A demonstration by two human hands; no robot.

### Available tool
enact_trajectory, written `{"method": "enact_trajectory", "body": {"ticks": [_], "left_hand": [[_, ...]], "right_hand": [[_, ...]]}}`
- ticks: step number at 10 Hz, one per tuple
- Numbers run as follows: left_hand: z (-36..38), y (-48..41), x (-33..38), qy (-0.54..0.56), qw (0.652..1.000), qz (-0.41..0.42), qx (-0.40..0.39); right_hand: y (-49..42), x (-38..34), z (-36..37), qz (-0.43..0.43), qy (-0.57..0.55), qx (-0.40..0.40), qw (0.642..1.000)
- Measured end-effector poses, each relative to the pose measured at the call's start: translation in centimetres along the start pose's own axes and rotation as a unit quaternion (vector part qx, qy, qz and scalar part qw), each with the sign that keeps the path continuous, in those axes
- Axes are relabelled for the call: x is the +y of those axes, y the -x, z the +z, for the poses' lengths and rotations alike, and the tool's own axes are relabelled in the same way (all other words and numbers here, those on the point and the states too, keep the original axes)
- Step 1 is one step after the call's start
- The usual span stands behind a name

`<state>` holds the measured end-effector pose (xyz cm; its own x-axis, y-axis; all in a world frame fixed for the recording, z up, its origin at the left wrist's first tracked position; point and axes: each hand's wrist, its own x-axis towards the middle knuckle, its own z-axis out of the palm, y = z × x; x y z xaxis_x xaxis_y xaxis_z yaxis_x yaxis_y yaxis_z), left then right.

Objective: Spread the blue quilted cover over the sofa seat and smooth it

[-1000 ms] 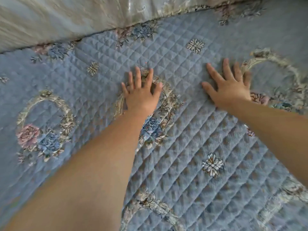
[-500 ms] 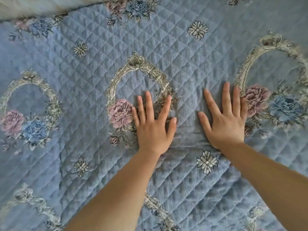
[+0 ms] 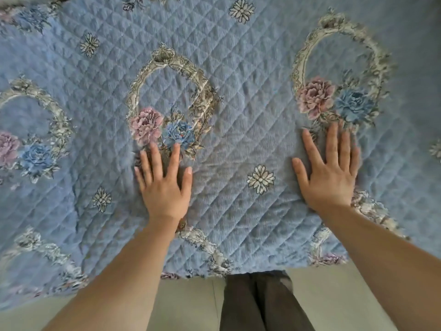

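The cover (image 3: 238,103) lies spread across nearly the whole view, its near edge hanging just above the floor (image 3: 191,304).

Two hands press flat on it, palms down. The left hand (image 3: 164,187) has its fingers spread apart, nothing held, with the fingertips touching the lower edge of the middle wreath (image 3: 171,96). The right hand (image 3: 329,173) is likewise open and flat, gripping nothing, its fingertips just below the flowers of the right wreath (image 3: 338,68). The hands are well apart, with one daisy (image 3: 260,179) between them.

Counted on the cover:
- Three oval wreaths in a row: the left wreath (image 3: 40,130), cut by the picture's edge, then the middle and right ones.
- Each wreath carries one pink and one blue flower at its base, six in all.
- Four small daisies shown whole: the one between the hands, one left of the left wrist (image 3: 102,199), one at upper left (image 3: 89,44) and one at the top (image 3: 241,10). A fifth is partly cut off at the right edge (image 3: 436,149).

Slight wrinkles show in the fabric between the hands. A floral border (image 3: 207,249) runs along the near edge. Below the edge, two dark trouser legs (image 3: 260,304) stand on the pale floor between the forearms.
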<state>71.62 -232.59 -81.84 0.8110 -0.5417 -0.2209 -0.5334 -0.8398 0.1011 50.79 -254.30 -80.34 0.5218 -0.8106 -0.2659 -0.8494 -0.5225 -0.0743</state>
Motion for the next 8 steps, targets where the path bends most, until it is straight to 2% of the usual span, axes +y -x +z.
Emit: {"method": "enact_trajectory", "body": {"ticks": [2,3,4,5,6,7,8], "left_hand": [[1.8,-0.1,0.5,-0.013,0.999,-0.005,0.042],[1.3,0.4,1.4,0.008,0.999,-0.037,0.031],[1.1,5.9,5.9,0.067,0.995,-0.073,0.007],[3.0,10.6,8.1,0.054,0.998,-0.032,0.005],[6.0,12.3,7.1,0.026,1.0,0.006,0.009],[6.2,11.6,6.9,0.002,0.999,0.007,0.031],[2.7,11.8,7.7,0.114,0.993,-0.021,0.025]], "right_hand": [[-0.5,0.2,2.4,-0.012,-0.029,0.049,0.998],[0.0,-0.2,1.8,-0.003,-0.049,0.038,0.998],[4.9,-2.6,1.5,-0.024,-0.085,0.013,0.996],[8.2,-3.4,3.1,-0.071,-0.058,0.004,0.996],[8.4,-2.8,5.6,-0.093,-0.026,0.022,0.995],[7.4,-3.1,5.6,-0.09,-0.016,0.025,0.995],[8.5,-3.3,2.3,-0.06,-0.13,-0.032,0.989]]}}
